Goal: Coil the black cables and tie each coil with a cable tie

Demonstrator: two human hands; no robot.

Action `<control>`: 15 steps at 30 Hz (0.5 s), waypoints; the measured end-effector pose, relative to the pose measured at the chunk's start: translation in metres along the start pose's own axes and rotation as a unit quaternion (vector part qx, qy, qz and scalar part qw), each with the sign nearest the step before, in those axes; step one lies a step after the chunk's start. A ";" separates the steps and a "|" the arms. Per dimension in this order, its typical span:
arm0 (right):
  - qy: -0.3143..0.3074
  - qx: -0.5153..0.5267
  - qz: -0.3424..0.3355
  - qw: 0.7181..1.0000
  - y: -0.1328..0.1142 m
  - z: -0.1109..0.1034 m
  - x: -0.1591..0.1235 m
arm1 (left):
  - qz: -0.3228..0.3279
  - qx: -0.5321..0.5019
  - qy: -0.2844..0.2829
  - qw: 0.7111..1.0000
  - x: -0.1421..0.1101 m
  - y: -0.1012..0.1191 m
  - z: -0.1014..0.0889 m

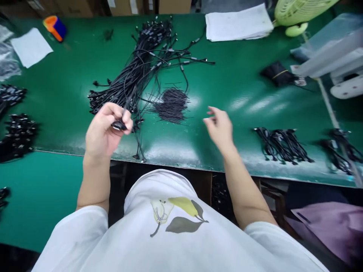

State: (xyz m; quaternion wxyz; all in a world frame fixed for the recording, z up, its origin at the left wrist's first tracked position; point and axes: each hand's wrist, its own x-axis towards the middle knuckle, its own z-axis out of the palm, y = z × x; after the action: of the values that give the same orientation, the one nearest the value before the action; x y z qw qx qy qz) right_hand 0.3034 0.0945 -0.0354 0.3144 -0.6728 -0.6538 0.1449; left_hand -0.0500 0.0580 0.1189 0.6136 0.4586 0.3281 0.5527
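My left hand is closed on a black cable, its dark plug end showing between thumb and fingers. Just beyond that hand lies a long bundle of black cables with shiny connector ends. To the right of the bundle is a pile of thin black twist ties. My right hand hovers over the green table, right of the ties. Its fingers are loosely bent, with a gap between thumb and forefinger and nothing seen between them.
Coiled cables lie at the right, near the front edge. More cable bundles sit at the left. At the back are an orange and blue tape roll, white sheets and a green fan. A metal pole stands far right.
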 end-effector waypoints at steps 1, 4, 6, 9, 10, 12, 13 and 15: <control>-0.061 0.071 -0.065 0.994 -0.035 0.017 0.008 | -0.014 -0.007 -0.044 0.999 -0.008 0.004 0.008; -0.148 0.152 -0.197 0.957 -0.126 0.065 0.040 | -0.091 -0.024 -0.154 0.984 -0.039 0.004 0.020; -0.169 0.111 -0.239 0.950 -0.161 0.088 0.072 | -0.127 -0.031 -0.170 0.977 -0.064 0.001 0.011; -0.186 0.011 -0.229 0.955 -0.178 0.102 0.126 | -0.121 -0.041 -0.144 0.981 -0.099 -0.002 -0.019; -0.172 -0.006 -0.216 0.961 -0.181 0.100 0.140 | -0.118 -0.035 -0.123 0.985 -0.109 -0.004 -0.031; -0.103 0.003 -0.206 0.973 -0.189 0.083 0.161 | -0.130 -0.006 -0.061 0.990 -0.126 -0.011 -0.053; -0.057 0.023 -0.211 0.975 -0.195 0.069 0.165 | -0.143 0.013 -0.026 0.989 -0.132 -0.016 -0.062; 0.018 0.074 -0.235 0.969 -0.211 0.032 0.168 | -0.172 0.050 0.025 0.984 -0.141 -0.029 -0.075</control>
State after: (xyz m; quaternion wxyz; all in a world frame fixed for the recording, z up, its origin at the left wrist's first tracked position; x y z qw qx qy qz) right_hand 0.1354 0.2538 0.1059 0.4000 -0.4775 -0.7756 0.1024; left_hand -0.1321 -0.0637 0.0504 0.6674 0.4119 0.4443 0.4330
